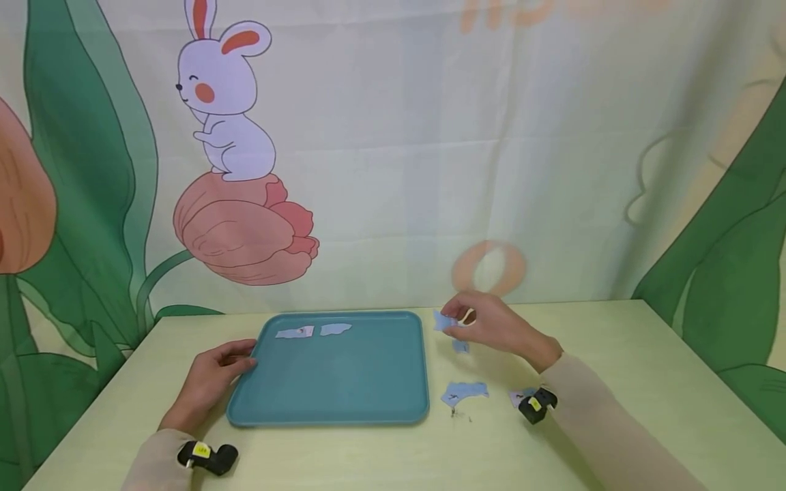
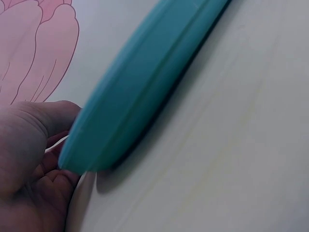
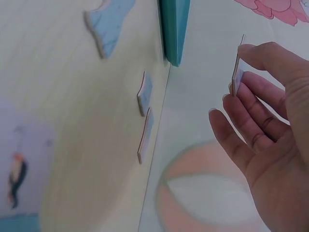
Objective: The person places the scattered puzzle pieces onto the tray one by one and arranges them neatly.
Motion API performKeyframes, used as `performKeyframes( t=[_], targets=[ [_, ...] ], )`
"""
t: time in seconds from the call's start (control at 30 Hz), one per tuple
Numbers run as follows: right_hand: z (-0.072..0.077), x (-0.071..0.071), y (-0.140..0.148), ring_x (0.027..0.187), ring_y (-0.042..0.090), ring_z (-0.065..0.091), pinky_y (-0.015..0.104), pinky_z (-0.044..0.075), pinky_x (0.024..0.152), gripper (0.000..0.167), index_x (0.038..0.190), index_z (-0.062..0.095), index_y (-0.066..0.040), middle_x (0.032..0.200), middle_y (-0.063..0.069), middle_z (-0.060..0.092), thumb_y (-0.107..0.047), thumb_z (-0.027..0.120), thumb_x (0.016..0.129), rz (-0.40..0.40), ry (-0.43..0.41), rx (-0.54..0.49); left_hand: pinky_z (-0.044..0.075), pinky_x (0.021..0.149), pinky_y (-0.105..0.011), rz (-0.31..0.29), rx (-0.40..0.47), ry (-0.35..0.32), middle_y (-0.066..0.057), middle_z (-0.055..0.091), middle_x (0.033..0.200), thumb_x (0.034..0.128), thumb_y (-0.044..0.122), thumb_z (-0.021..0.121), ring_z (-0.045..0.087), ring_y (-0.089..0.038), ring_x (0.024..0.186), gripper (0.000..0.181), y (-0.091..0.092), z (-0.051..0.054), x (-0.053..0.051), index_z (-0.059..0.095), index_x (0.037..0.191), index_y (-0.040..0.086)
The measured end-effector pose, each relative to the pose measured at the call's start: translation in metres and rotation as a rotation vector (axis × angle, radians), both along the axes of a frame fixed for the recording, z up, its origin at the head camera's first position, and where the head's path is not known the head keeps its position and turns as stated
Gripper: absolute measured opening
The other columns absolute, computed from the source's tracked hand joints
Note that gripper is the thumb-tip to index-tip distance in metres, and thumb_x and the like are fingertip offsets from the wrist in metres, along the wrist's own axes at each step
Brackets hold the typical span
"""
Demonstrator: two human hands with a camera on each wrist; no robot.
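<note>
A teal tray [image 1: 331, 382] lies on the table, with two pale puzzle pieces, one [image 1: 295, 333] near its back left and another [image 1: 335, 329] beside it. My left hand [image 1: 211, 378] holds the tray's left edge; the left wrist view shows the thumb [image 2: 60, 113] against the rim. Just right of the tray's back corner, my right hand [image 1: 488, 324] pinches a light blue piece [image 1: 442, 321] between thumb and fingers, raised off the table. In the right wrist view that piece [image 3: 237, 72] appears edge-on.
On the table right of the tray lie a small blue piece [image 1: 460, 346], a larger blue piece [image 1: 464, 392] and a pinkish piece [image 1: 517, 397] partly behind the right wrist camera. A printed curtain [image 1: 393, 170] hangs behind the table.
</note>
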State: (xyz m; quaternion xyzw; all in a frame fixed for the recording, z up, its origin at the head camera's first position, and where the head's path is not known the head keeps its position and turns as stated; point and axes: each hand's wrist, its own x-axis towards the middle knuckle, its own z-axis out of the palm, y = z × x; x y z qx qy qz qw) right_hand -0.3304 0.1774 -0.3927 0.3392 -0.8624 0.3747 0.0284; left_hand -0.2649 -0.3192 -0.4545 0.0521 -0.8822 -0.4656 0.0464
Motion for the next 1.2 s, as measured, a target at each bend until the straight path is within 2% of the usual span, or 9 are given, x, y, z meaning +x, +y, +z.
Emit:
performKeyframes(
  t=[0.3, 0.53, 0.8, 1.07, 1.2],
  targets=[
    [0.012, -0.012, -0.029, 0.095, 0.023, 0.067, 0.049, 0.060, 0.089, 0.023, 0.113, 0.074, -0.002, 0.104, 0.002, 0.070, -0.010, 0.082, 0.093, 0.021, 0.058, 0.032, 0.055, 0.103, -0.047, -0.001, 0.000, 0.002, -0.029, 0.060, 0.144, 0.1053, 0.011, 0.066, 0.060, -0.040, 0.123, 0.048, 0.001, -0.001, -0.002, 0.056, 0.149, -0.005],
    [0.017, -0.017, -0.050, 0.097, 0.027, 0.066, 0.048, 0.060, 0.090, 0.025, 0.114, 0.073, -0.002, 0.105, 0.004, 0.068, -0.011, 0.082, 0.093, 0.046, 0.037, 0.037, 0.053, 0.106, -0.052, 0.016, 0.001, -0.015, -0.028, 0.059, 0.145, 0.1053, 0.011, 0.066, 0.059, -0.041, 0.126, 0.048, 0.002, -0.001, -0.003, 0.056, 0.149, -0.004],
    [0.016, -0.024, -0.074, 0.097, 0.024, 0.067, 0.033, 0.059, 0.087, 0.023, 0.112, 0.075, -0.004, 0.103, 0.001, 0.068, -0.016, 0.083, 0.093, 0.032, 0.053, 0.121, 0.053, 0.106, -0.052, 0.013, -0.018, -0.013, -0.028, 0.059, 0.145, 0.1056, 0.012, 0.066, 0.059, -0.041, 0.126, 0.048, 0.001, 0.001, -0.002, 0.055, 0.150, -0.004],
    [0.010, -0.031, -0.095, 0.096, 0.019, 0.067, 0.030, 0.056, 0.090, 0.024, 0.112, 0.075, -0.003, 0.104, 0.003, 0.069, -0.016, 0.083, 0.093, 0.033, 0.057, 0.159, 0.051, 0.108, -0.055, 0.012, -0.020, -0.017, -0.030, 0.058, 0.145, 0.1057, 0.012, 0.066, 0.058, -0.042, 0.127, 0.049, 0.002, 0.001, -0.001, 0.055, 0.150, -0.005],
    [0.009, -0.030, -0.104, 0.097, 0.019, 0.066, 0.030, 0.056, 0.090, 0.025, 0.113, 0.075, -0.003, 0.105, 0.004, 0.069, -0.015, 0.083, 0.093, 0.019, 0.027, 0.171, 0.050, 0.108, -0.056, 0.004, -0.030, -0.020, -0.030, 0.057, 0.146, 0.1058, 0.014, 0.066, 0.057, -0.042, 0.127, 0.050, 0.000, 0.000, -0.002, 0.054, 0.150, -0.004]
  ],
)
